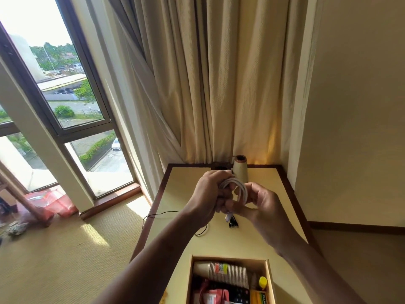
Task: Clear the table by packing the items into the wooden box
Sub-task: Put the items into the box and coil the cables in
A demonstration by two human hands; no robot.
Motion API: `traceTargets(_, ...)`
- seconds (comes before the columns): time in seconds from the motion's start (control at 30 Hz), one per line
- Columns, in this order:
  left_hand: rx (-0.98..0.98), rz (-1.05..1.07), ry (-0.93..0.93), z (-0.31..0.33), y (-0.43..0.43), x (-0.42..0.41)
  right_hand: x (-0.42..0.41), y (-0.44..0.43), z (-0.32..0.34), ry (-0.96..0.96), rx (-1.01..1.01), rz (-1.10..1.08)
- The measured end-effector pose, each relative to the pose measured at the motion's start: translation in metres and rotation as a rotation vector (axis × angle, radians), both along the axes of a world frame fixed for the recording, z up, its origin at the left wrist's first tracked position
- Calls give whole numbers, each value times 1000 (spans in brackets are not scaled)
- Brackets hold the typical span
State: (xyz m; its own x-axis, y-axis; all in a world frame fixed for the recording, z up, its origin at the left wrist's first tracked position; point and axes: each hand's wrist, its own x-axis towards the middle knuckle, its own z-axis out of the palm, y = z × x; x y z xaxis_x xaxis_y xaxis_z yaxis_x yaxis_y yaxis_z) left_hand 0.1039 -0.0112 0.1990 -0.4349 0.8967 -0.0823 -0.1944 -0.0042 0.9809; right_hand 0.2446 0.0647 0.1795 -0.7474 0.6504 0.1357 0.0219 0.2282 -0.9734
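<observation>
Two bare forearms reach up from the bottom of the frame and meet above a pale yellow counter (pixel 182 187). Just left of centre, the left hand (pixel 210 194) has its fingers curled round one side of a coiled white cable (pixel 241 186). The right hand (pixel 260 202) meets it from the right and pinches the other side of the loop with bent fingers. The coil is in the air over the counter with its ring roughly facing the camera, and its plug ends hang beneath the hands.

The open wooden box (pixel 230 258) lies straight below the hands, at the bottom edge of the frame. Both hands look about equally near it, so the cable would likely need to come down and back toward the person. The box is crowded: a stack of paper cups (pixel 228 274) lies on its side, with red packets and a yellow-capped bottle (pixel 263 281) beside it.

On the counter, a thin black cord (pixel 162 214) trails off the left edge, and a pale cone (pixel 240 172) stands at the far edge behind the hands.

A tall window (pixel 72 95) fills the left of the frame, with carpet and a red plastic bag (pixel 50 200) below it. Cream curtains (pixel 208 84) hang in the centre, and a plain wall (pixel 361 128) is at the right.
</observation>
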Motion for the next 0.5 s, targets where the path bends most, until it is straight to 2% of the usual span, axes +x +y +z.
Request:
traceTargets(0.17, 61, -182, -84, 2, -4, -19, 5, 11, -3, -1, 136, -147)
traceTargets(0.27, 80, -98, -52, -5, -1, -19, 4, 7, -7, -59, 193, -224)
traceTargets(0.5, 125, 151, 13, -13, 1, -10, 2, 6, -9, -107, 27, -128)
